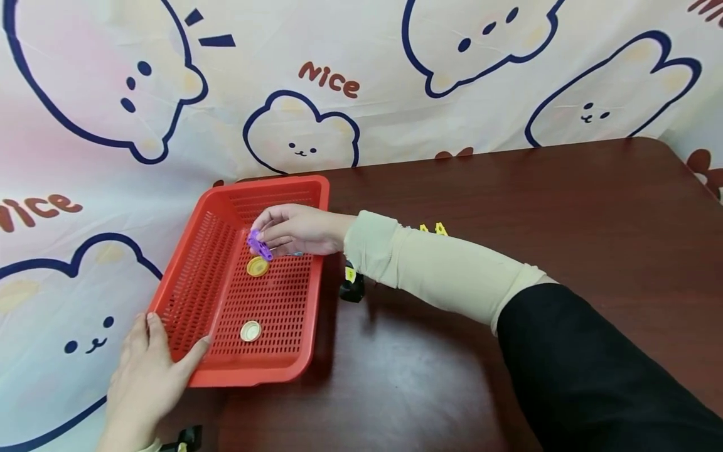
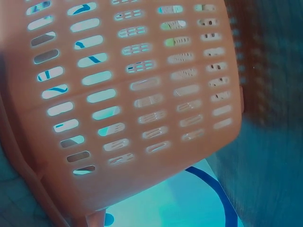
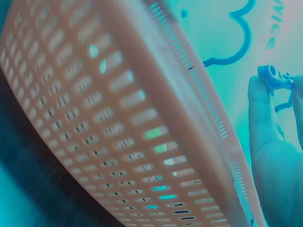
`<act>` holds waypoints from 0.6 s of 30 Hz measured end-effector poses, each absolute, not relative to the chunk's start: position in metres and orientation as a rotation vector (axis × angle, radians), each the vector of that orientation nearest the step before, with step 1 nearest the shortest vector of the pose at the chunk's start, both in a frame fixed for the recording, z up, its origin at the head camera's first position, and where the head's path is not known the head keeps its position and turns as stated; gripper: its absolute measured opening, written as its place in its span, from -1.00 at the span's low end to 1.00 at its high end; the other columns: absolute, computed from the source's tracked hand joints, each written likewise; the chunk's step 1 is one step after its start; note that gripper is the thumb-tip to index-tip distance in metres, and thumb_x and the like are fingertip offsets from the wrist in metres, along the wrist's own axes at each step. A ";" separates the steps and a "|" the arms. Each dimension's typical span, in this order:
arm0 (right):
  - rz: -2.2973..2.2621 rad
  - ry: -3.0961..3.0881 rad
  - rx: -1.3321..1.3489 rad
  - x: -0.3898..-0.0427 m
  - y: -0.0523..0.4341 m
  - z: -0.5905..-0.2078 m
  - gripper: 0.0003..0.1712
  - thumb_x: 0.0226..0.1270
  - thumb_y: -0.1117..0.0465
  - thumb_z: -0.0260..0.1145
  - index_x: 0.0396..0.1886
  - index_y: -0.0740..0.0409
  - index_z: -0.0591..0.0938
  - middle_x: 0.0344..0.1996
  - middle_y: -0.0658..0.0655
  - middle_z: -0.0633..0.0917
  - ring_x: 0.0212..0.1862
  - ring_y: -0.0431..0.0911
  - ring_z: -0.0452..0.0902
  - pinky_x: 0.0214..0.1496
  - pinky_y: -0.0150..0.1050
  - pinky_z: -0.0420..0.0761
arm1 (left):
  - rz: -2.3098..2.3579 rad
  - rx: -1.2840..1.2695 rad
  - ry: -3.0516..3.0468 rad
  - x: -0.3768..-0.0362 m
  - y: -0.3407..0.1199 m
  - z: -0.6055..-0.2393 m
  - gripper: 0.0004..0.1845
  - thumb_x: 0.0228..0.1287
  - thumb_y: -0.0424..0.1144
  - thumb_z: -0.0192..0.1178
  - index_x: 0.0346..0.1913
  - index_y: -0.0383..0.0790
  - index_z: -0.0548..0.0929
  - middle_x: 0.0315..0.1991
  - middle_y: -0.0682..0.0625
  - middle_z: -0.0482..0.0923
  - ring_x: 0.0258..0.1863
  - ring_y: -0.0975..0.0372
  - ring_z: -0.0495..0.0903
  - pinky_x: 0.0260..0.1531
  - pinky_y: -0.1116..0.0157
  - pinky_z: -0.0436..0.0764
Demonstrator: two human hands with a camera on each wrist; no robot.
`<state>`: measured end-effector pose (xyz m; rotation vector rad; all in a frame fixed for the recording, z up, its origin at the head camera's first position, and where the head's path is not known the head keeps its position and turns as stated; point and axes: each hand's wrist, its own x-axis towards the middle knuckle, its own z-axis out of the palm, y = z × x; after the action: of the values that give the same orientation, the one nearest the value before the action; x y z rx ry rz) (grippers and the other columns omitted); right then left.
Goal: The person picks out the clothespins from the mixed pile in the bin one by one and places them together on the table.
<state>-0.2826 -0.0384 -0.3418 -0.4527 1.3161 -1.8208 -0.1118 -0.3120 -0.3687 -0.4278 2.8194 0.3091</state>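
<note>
A small purple plastic piece [image 1: 260, 246] is pinched in my right hand [image 1: 302, 231], held above a red slotted basket [image 1: 307, 301]. In the right wrist view the piece [image 3: 272, 78] shows a round hole between thumb and finger; its exact kind I cannot tell. Below it in the basket lies a yellow round cap [image 1: 257, 267], with a cream round cap [image 1: 251, 331] nearer the front. A bit of light blue [image 1: 297, 253] peeks from under my right hand. My left hand [image 1: 148, 370] rests on the basket's front left corner, fingers fairly straight and thumb apart over the rim.
Yellow pieces [image 1: 440, 229] lie on the brown table [image 1: 610, 238] behind the right forearm, partly hidden by it. A cloth with cartoon bears [image 1: 302, 135] hangs behind and to the left. Black wrist devices [image 1: 352, 290] sit at both wrists.
</note>
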 end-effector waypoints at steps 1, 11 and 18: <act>-1.843 1.282 -0.440 -0.281 -0.036 -0.342 -0.88 0.62 0.43 0.08 -0.02 0.27 0.54 -0.14 0.20 0.69 -0.10 -0.01 0.65 0.01 -0.20 0.71 | 0.309 -0.433 2.816 -0.112 -0.312 -0.369 0.24 0.45 0.38 -0.01 0.50 -0.65 -0.39 0.51 -0.64 -0.45 0.46 -0.50 -0.24 0.28 -0.53 0.02; -2.009 1.063 -0.330 -0.270 -0.008 -0.342 -0.80 0.67 0.42 -0.05 -0.12 0.20 0.52 0.27 0.41 0.56 0.22 0.14 0.58 0.25 -0.08 0.61 | 0.298 -0.450 2.808 -0.112 -0.313 -0.369 0.25 0.45 0.39 -0.02 0.50 -0.65 -0.40 0.51 -0.65 -0.44 0.46 -0.49 -0.23 0.30 -0.52 0.03; -2.064 0.984 -0.243 -0.264 0.014 -0.350 -0.81 0.66 0.41 -0.05 -0.03 0.20 0.51 0.07 0.29 0.63 0.04 0.06 0.64 0.49 0.10 0.28 | 0.288 -0.468 2.800 -0.113 -0.311 -0.370 0.25 0.45 0.38 -0.01 0.50 -0.65 -0.40 0.51 -0.64 -0.45 0.47 -0.49 -0.24 0.30 -0.51 0.02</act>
<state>-0.2641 0.0144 -0.3499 -0.2428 0.9841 -2.0641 -0.1129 -0.3106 -0.3697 -0.4677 2.7996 0.2879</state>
